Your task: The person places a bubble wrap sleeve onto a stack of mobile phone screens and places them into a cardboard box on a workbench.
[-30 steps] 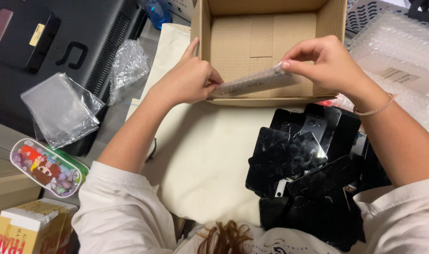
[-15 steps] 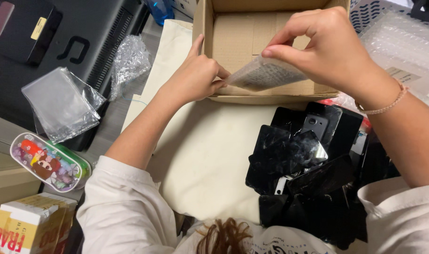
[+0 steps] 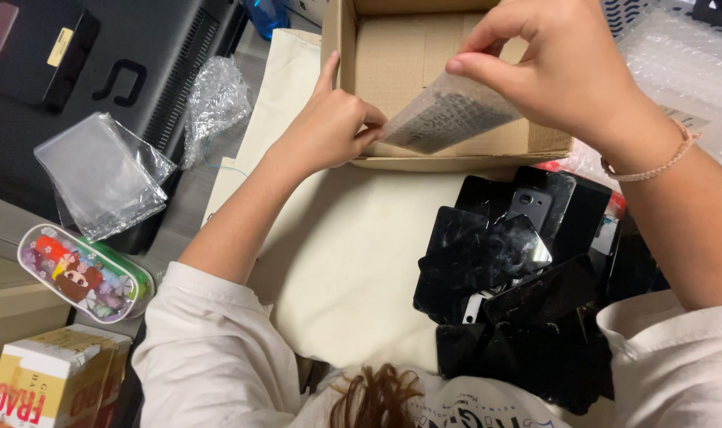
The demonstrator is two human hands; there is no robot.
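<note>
Our left hand (image 3: 329, 127) and right hand (image 3: 559, 67) each pinch an end of a clear bag (image 3: 448, 119) over the cardboard box (image 3: 456, 154); black phone cases (image 3: 511, 261) lie below our right hand.

The cardboard box (image 3: 393, 55) is matt brown and faintly ribbed. The packet (image 3: 448, 119) pinched between both hands is clear, crinkly plastic film. The black phone cases (image 3: 488, 254) are glossy plastic on smooth cream cloth (image 3: 353, 261).
</note>
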